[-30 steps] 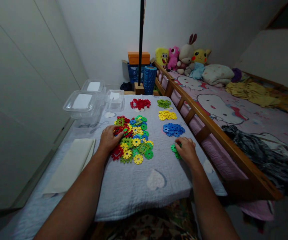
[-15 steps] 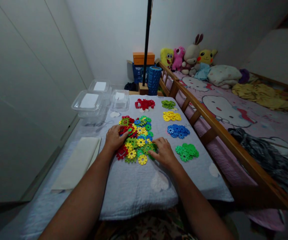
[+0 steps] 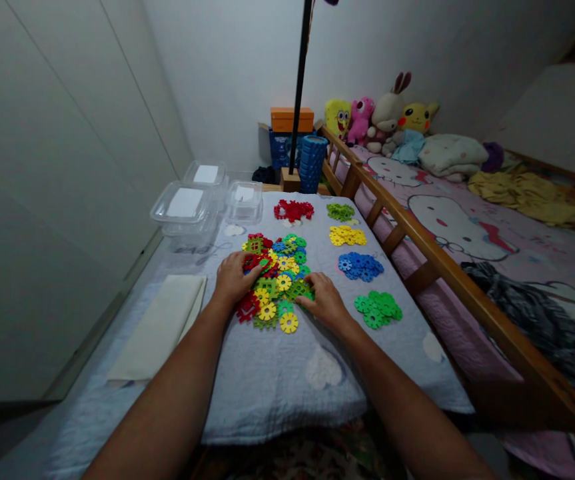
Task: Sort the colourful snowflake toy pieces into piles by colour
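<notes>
By the left hand [image 3: 234, 281], the left edge of a mixed pile of interlocking plastic pieces [image 3: 284, 283] is touched; behind it a red heap [image 3: 294, 211] is laid out. The right edge is touched by the right hand [image 3: 326, 301]; whether anything is gripped by either cannot be told. Further right, a lime heap [image 3: 340, 212], yellow heap [image 3: 348, 236], blue heap [image 3: 360, 267] and green heap [image 3: 378, 309] appear already parted by colour, the pile left mixed.

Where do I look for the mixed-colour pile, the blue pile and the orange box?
Mixed-colour pile [image 3: 278, 283]: head view, on its middle.
Blue pile [image 3: 361, 267]: head view, on its middle.
Orange box [image 3: 283, 123]: head view, on its front side.
</notes>
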The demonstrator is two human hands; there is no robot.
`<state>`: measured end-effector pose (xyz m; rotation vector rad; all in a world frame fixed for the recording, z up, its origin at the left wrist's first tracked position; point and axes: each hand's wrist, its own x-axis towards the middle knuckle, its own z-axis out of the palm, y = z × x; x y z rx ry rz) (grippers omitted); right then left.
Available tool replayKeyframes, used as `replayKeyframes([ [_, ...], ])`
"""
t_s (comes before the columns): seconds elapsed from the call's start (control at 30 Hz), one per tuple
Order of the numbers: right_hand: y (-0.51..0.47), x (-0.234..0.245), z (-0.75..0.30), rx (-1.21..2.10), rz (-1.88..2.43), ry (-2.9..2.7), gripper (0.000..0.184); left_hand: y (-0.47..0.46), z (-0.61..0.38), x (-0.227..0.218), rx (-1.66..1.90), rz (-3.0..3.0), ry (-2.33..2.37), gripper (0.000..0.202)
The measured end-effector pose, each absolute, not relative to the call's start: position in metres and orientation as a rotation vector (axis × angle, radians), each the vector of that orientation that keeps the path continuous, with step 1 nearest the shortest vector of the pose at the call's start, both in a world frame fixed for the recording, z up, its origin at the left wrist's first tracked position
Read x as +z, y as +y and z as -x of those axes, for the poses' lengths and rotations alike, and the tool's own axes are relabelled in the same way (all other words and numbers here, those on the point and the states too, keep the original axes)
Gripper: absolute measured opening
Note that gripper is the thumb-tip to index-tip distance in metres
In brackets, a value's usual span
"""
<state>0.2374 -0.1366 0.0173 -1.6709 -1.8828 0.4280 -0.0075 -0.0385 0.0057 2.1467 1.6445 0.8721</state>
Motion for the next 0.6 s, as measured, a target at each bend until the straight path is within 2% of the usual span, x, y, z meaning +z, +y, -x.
replayKeyframes([
  [0.13,-0.119,0.020,-0.235,0.533,1.644,-1.751,0.026,-0.039,0.007,0.006,0.885,-2.140,1.631,0.037],
  [0.33,-0.096,0.027,-0.233,0.866,1.506,-1.453,0.015,-0.038,0.007,0.004,0.893,-2.126,1.643,0.038],
  [0.43,-0.084,0.037,-0.237,0.944,1.428,-1.327,0.017,-0.038,0.007,0.005,0.876,-2.130,1.656,0.037],
  [0.6,-0.058,0.052,-0.254,0.881,1.444,-1.212,0.027,-0.039,0.006,0.007,0.855,-2.128,1.669,0.036],
])
